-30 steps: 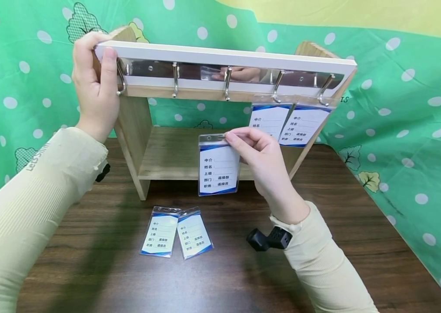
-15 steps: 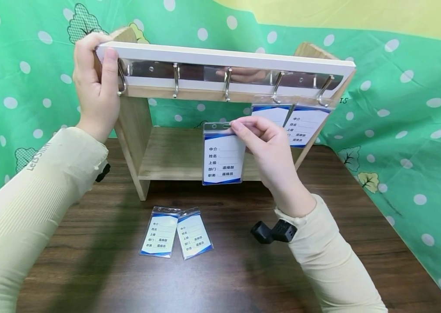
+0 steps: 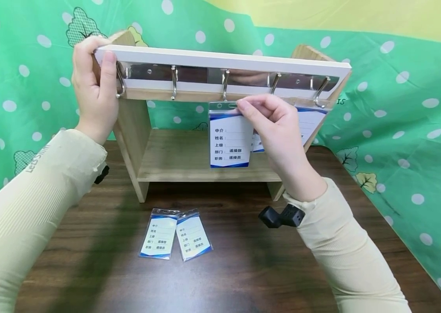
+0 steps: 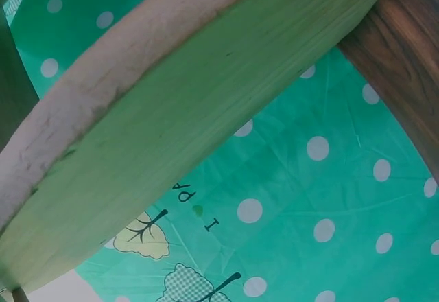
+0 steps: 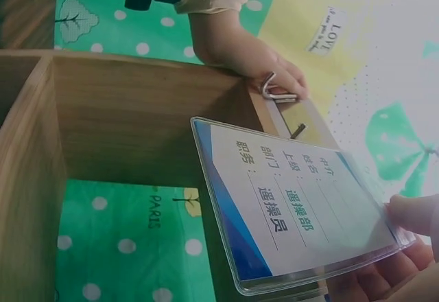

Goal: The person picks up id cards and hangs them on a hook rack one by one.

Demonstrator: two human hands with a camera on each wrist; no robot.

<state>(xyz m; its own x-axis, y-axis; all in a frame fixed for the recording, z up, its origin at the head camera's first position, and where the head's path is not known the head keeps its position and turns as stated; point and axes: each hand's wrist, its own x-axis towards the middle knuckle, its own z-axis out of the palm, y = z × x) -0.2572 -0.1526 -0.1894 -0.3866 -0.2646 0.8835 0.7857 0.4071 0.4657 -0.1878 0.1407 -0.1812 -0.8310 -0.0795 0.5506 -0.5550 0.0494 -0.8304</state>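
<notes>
My right hand [image 3: 279,132] pinches a clear badge holder [image 3: 230,139] by its top right corner. The badge hangs upright just under the middle hook [image 3: 225,84], and its slot edge sits close below the hook's tip. In the right wrist view the thumb lies on the front of the badge [image 5: 295,206], with fingers behind. My left hand [image 3: 94,91] grips the left end of the rack's white rail [image 3: 205,59], thumb in front. Behind my right hand, another badge [image 3: 310,121] hangs at the right end hook [image 3: 321,91]; one beside it is mostly hidden.
Two more badges [image 3: 159,234] [image 3: 194,235] lie overlapping on the dark wood table [image 3: 99,265]. The rack's wooden shelf [image 3: 173,152] stands below the rail. A green dotted cloth [image 3: 400,108] hangs behind. In the left wrist view, a wooden side panel [image 4: 158,117] fills much of the frame.
My right hand has raised the badge and brought it slightly right, from in front of the shelf to just below the middle hook. My left hand keeps its grip on the rail.
</notes>
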